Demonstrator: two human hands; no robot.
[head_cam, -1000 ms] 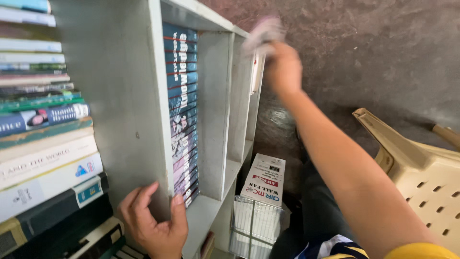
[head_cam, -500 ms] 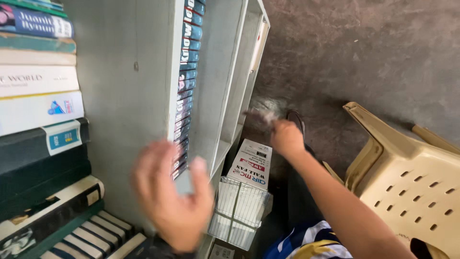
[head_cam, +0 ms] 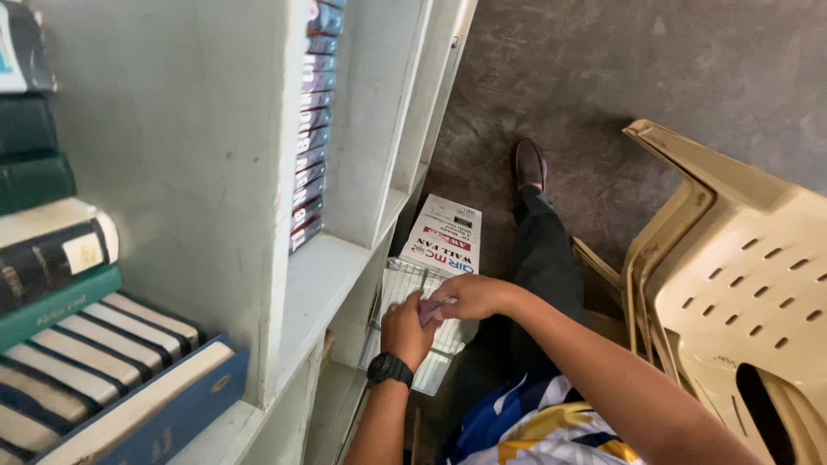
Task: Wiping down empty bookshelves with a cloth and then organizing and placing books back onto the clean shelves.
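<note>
While both hands are meeting low in the centre of the frame, the left hand (head_cam: 405, 330) and the right hand (head_cam: 469, 297) are pinching a small pinkish cloth (head_cam: 432, 307) between their fingers, just above a wire grille (head_cam: 398, 288) and a white printed box (head_cam: 445, 234). What the cloth is exactly is hard to tell, being mostly covered. Folding it well probably means keeping both grips firm and holding it clear of the white bookshelf (head_cam: 345, 267) at left.

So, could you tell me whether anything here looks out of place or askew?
Mildly: a white box and a wire grille sit on the floor against the shelf rather than on it. Nothing looks spilled or damaged.
</note>
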